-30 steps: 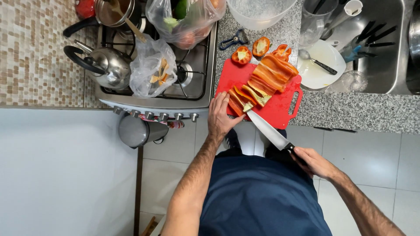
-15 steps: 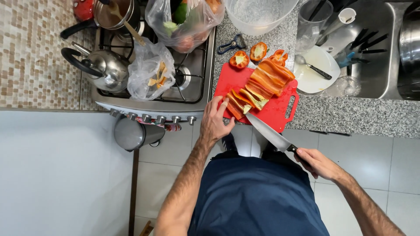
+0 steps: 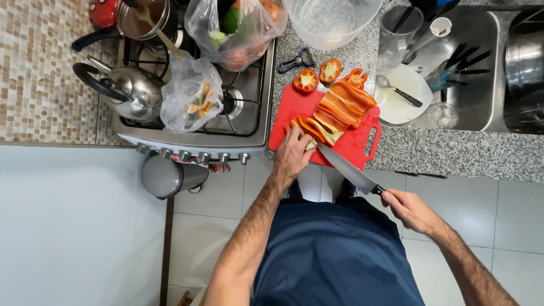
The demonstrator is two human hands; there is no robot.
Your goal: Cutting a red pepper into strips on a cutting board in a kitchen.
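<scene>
I get a bright, even picture with soft daylight-like light and no hard shadows. The kettle (image 3: pixel 133 88) on the stove and the steel sink (image 3: pixel 481 107) throw small white glints, and the plastic bags (image 3: pixel 190 93) shine in patches. The counter (image 3: pixel 453 150) stays sharp along its front edge. Straight lines bow slightly toward the corners. I see no motion blur on the knife (image 3: pixel 347 169).

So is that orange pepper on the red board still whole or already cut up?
Cut up: the orange pepper lies in long strips across the red cutting board.
</scene>
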